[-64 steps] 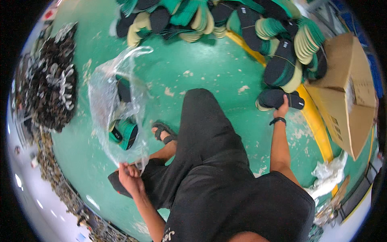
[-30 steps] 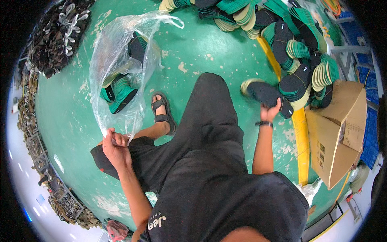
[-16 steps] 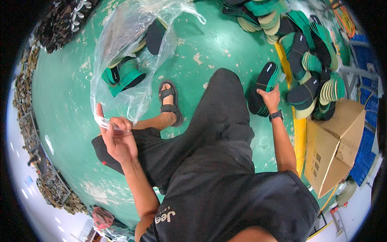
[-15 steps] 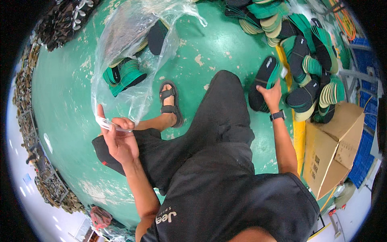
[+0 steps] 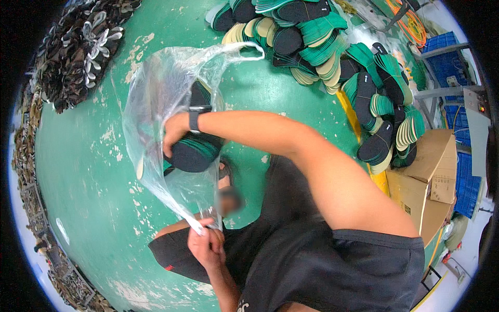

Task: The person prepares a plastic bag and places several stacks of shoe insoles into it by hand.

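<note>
My left hand is closed on the near handle of a clear plastic bag, pulling it taut. The bag's other handle loops out at its far right. Reaching across my body, my right arm goes into the bag's mouth. There my right hand grips a bundle of insoles, black on top with green layers beneath. Beyond the wrist, another stack of insoles shows inside the bag. The bag's film and my hand partly hide what lies deeper.
A large heap of green, black and cream insole bundles lies at the far right, spilling across a yellow floor line. Near it stands a cardboard box, with blue crates behind. Dark shoe-like pieces are piled far left.
My right hand has carried the insole bundle from beside the heap leftward into the bag. My left hand, still holding the bag handle, has moved nearer to me and slightly right.
</note>
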